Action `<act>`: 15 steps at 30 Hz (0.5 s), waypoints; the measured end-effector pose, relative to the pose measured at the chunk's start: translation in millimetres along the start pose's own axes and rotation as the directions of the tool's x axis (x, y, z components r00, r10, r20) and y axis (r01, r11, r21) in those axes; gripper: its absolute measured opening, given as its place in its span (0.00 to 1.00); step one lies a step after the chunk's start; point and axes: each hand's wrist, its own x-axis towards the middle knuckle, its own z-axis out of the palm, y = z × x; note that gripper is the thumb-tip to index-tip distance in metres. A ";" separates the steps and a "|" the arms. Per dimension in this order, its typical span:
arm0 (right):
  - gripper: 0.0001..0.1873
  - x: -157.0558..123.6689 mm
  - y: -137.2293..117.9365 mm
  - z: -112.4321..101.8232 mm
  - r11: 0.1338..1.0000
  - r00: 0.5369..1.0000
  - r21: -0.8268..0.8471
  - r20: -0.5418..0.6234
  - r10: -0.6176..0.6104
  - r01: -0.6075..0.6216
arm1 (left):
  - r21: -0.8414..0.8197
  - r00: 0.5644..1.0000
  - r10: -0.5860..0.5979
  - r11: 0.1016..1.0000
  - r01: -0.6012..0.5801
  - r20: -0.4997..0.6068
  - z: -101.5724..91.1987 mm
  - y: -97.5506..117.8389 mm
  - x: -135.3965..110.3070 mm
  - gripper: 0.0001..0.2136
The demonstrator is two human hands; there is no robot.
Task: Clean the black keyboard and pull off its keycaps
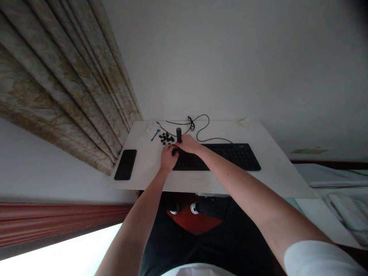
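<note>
A black keyboard [235, 157] lies along the front part of the white table, its left end partly covered by my hands. My left hand [169, 156] is closed round the keyboard's upper left corner, with thumb and fingers bent against it. My right hand [188, 143] grips a black, upright, cylinder-shaped tool [178, 134] over the keyboard's left end. The tool's top end looks rough; its lower end is hidden by my fingers. Several loose black keycaps [166, 138] lie scattered just beyond my left hand. Beside them is a small blue tool [155, 135].
A dark phone [125, 165] lies at the left on the white table [149, 176]. The keyboard's black cable [207, 126] loops along the back by the wall. A patterned curtain [86, 76] hangs down to the table's left edge. A crumpled clear wrapper [151, 125] lies at the back left.
</note>
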 end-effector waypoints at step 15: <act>0.11 6.7 -3.0 5.1 0.993 0.998 0.099 0.024 0.058 -0.060 | -0.018 1.000 -0.003 1.000 0.003 0.011 -0.2 1.1 1.5 0.08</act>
